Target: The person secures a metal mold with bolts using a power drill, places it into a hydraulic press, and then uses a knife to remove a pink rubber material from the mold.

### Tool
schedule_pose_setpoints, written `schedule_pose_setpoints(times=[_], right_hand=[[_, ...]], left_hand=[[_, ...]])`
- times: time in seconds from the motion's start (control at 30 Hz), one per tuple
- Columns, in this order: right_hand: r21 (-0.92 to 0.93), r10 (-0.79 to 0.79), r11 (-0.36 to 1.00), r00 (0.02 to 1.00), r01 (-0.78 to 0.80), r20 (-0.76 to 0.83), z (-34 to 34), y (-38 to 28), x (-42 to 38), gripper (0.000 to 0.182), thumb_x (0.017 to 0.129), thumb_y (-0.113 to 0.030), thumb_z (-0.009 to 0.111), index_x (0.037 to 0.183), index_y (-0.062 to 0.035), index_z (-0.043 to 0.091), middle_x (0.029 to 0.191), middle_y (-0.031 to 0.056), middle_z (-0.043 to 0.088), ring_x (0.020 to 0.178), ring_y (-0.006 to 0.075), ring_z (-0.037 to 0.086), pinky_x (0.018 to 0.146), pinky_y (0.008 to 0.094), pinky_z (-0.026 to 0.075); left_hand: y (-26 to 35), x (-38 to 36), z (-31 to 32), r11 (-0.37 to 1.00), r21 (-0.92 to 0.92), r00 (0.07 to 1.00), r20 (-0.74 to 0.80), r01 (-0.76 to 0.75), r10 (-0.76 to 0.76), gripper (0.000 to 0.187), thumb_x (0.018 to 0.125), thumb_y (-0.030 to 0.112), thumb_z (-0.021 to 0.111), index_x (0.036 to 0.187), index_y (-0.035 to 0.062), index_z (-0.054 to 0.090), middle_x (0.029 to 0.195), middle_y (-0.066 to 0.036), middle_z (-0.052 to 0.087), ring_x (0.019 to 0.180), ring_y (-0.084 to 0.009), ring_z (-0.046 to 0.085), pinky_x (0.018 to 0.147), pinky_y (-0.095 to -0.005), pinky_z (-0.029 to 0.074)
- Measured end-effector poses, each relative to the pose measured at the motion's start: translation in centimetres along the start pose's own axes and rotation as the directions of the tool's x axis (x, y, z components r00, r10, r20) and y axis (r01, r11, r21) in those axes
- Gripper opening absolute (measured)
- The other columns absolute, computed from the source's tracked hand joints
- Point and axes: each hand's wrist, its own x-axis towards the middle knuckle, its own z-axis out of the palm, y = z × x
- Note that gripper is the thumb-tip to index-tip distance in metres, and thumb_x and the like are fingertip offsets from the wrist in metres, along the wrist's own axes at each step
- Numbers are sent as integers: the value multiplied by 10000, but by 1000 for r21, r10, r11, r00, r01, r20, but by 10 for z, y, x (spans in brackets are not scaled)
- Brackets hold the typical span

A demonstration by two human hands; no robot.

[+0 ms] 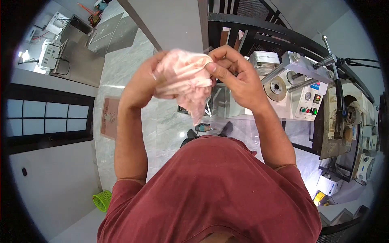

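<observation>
A crumpled pink cloth [188, 79] is held up in front of my chest, its lower end hanging to a point. My left hand [148, 83] is wrapped in or around the cloth's left side, and the fabric hides most of its fingers. At the cloth's upper right edge, my right hand [237, 77] pinches the fabric between thumb and fingers. Right of that hand stands a white machine [306, 99] with a round metal disc [277, 88], coloured buttons and a metal clamp frame [302, 67] on top.
A teal and dark tool [203, 127] lies on the tiled floor between my feet. A brown mat [110, 117] and a green basket [102, 200] are to the left. Black railing [259, 24] runs behind the machine. Further equipment [362, 133] stands at far right.
</observation>
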Motion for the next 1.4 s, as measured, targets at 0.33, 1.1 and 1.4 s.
schedule_pose_setpoints(times=[0.33, 1.1, 1.4], right_hand=[[-101, 144, 981, 974, -163, -174, 14, -20, -5, 220, 961, -268, 595, 1013, -56, 568, 755, -20, 595, 632, 45, 503, 544, 226, 394], [357, 184, 916, 982, -182, 29, 12, -44, -36, 182, 870, -159, 655, 870, 23, 646, 757, 23, 627, 661, 55, 540, 586, 208, 415], [358, 329, 893, 938, -272, -108, 12, -25, -29, 210, 937, -269, 631, 875, -68, 636, 658, -79, 497, 548, 16, 424, 490, 180, 336]], left_hand=[[-15, -21, 33, 829, -530, 983, -48, -177, 179, 472, 873, 44, 604, 1307, -68, 455, 1227, -156, 595, 1099, -208, 603, 957, -348, 468], [15, -64, 50, 816, -527, 971, -127, -239, 202, 587, 747, 30, 649, 1288, -2, 423, 1154, -126, 567, 1075, -226, 587, 935, -352, 484], [-24, -39, 45, 785, -591, 979, -42, -185, 199, 658, 736, 58, 758, 1309, -35, 450, 1210, -142, 585, 1101, -206, 591, 932, -349, 492]])
